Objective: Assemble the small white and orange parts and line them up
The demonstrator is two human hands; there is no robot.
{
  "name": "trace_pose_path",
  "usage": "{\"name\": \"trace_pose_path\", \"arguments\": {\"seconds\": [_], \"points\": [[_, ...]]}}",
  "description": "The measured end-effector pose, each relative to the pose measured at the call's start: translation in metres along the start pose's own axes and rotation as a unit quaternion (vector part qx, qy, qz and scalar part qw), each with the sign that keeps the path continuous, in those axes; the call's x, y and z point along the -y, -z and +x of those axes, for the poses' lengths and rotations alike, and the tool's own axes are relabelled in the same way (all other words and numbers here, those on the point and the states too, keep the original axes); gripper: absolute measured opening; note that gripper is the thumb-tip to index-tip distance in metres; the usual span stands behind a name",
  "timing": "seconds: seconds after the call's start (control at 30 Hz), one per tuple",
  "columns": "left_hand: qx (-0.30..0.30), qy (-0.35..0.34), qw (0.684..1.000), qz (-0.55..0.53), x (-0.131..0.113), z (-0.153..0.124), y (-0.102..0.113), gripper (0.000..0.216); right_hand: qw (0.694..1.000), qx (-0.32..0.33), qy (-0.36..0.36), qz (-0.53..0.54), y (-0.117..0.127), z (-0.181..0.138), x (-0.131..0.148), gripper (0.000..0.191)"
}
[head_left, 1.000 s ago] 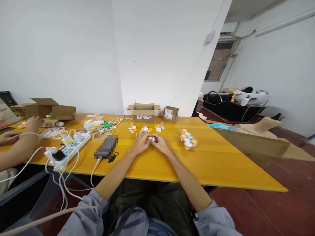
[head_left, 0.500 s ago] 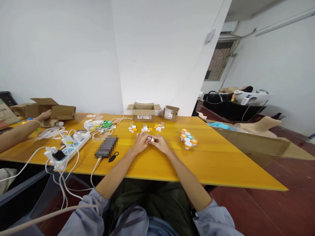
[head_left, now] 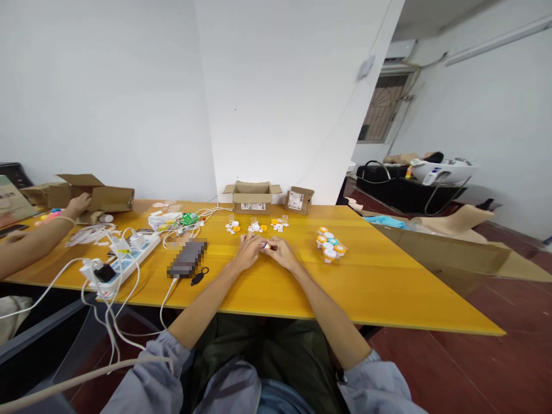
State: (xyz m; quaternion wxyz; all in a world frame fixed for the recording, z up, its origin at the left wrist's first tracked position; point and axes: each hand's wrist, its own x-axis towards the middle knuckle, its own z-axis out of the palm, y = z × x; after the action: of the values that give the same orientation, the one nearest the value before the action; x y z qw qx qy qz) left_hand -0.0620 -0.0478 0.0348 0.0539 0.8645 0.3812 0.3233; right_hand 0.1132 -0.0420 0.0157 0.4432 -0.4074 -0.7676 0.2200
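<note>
My left hand (head_left: 249, 251) and my right hand (head_left: 280, 252) meet above the middle of the yellow table, fingers closed around a small white piece (head_left: 265, 246). Fingers cover most of it, so its exact kind does not show. Just beyond lie three small groups of parts: white and orange discs (head_left: 236, 228), white pieces (head_left: 255, 227) and more white rings (head_left: 278, 227), with small clear cups (head_left: 285, 219) standing among them. To the right of my right hand stands a cluster of small clear containers with orange, white and blue lids (head_left: 330, 245).
Two cardboard boxes, one open (head_left: 252, 198) and one smaller (head_left: 299, 200), stand by the wall. Left are a blurred-out dark device (head_left: 187, 259), a black key fob (head_left: 199, 276) and a power strip (head_left: 127, 261) with cables. Another person's hand (head_left: 79, 205) reaches to a box (head_left: 112, 198).
My hands stay in nearly the same place, with the white piece turned slightly between the fingers. The other person's forearm has shifted at the left, uncovering colourful round items.
</note>
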Motion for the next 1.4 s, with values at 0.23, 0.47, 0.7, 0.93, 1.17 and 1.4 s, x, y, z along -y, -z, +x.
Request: {"name": "trace_pose_path", "arguments": {"seconds": [0.23,0.47,0.7,0.93,1.17,1.4], "points": [[0.009,0.013,1.0,0.003,0.0,0.0,0.002,0.035,1.0,0.005,0.005,0.005,0.001,0.001,-0.002,0.021],[-0.021,0.046,0.998,-0.023,0.001,0.003,0.001,0.028,0.999,-0.033,-0.029,-0.006,0.001,0.002,-0.008,0.015],[-0.074,0.093,0.992,-0.033,0.005,0.006,0.001,0.017,0.989,-0.102,-0.104,-0.016,0.005,0.004,-0.018,0.02],[-0.075,0.096,0.991,-0.051,0.004,0.006,0.001,0.019,0.984,-0.118,-0.123,-0.057,0.009,0.003,-0.022,0.012],[-0.082,0.095,0.988,-0.093,0.004,0.009,0.002,0.017,0.99,-0.09,-0.093,-0.048,0.006,0.003,-0.017,0.019],[-0.105,0.104,0.977,-0.155,0.002,0.012,-0.001,0.014,0.993,-0.04,-0.082,0.082,-0.003,0.003,0.001,0.021]]}}
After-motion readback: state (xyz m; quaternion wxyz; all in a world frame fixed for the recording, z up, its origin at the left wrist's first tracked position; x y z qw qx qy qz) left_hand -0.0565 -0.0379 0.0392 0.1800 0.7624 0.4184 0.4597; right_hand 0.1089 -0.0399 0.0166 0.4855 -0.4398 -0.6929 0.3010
